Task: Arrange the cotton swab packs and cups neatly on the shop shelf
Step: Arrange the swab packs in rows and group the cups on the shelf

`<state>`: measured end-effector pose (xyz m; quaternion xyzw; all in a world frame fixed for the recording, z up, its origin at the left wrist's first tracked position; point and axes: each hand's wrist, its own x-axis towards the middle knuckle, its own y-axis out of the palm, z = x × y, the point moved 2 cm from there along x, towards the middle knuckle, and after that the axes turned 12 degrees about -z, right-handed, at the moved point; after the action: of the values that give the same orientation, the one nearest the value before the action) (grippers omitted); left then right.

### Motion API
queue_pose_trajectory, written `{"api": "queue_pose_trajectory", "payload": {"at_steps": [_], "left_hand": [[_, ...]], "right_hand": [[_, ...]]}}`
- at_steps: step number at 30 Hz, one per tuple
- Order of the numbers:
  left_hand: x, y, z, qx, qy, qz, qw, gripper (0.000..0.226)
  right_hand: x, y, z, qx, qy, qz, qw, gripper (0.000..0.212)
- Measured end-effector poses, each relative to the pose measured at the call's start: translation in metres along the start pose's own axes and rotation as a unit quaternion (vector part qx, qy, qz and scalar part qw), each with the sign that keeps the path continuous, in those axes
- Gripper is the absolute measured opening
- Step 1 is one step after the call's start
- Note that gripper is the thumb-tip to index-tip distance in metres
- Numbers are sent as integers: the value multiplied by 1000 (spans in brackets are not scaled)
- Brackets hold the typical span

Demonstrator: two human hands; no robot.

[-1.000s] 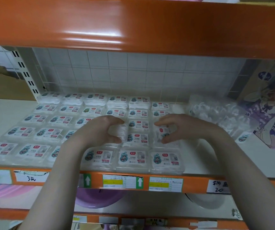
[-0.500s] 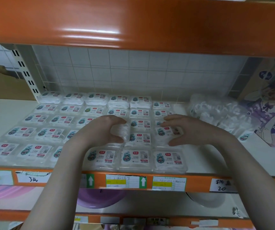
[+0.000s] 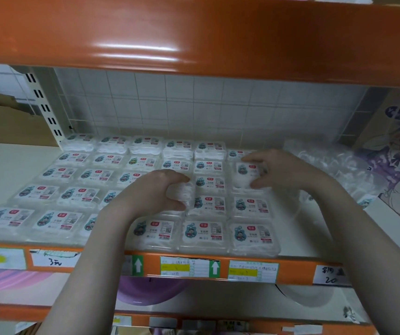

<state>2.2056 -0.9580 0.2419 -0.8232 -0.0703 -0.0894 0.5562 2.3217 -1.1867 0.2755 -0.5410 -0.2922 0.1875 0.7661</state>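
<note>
Clear labelled packs [image 3: 203, 232]: each hand [image 3: 153, 192] [image 3: 282, 169] grips one; tag [image 3: 330, 275] reads "20".

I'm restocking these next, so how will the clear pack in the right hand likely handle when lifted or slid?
The clear pack is a flat, boxy shell, so probably stiff and unlikely to roll. The right hand holds it with fingertips alone, suggesting it is light. Its glossy plastic may slide easily against the neighbouring packs.

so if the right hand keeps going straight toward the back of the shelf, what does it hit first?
Likely the rearmost pack in that column, just beyond the right hand and the pack it holds; depth is unclear.
</note>
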Motion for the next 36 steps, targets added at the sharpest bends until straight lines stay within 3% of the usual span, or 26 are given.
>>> {"api": "queue_pose_trajectory", "payload": {"at_steps": [4,9,25,29,36], "left_hand": [[1,1,1,2,5,-1,1000,63],[1,2,2,3,6,-3,1000,63],[-6,-4,5,35,-3,-19,999,65],[-16,-10,3,45,-11,-53,998,64],[-44,-21,2,72,-73,-96,990,64]], "right_hand": [[29,-5,-9,-36,20,-17,999,44],[63,1,-19,-14,47,0,999,67],[89,37,-37,12,74,57,996,65],[82,38,-33,-3,67,23,998,54],[27,32,17,39,23,-129,991,41]]}}
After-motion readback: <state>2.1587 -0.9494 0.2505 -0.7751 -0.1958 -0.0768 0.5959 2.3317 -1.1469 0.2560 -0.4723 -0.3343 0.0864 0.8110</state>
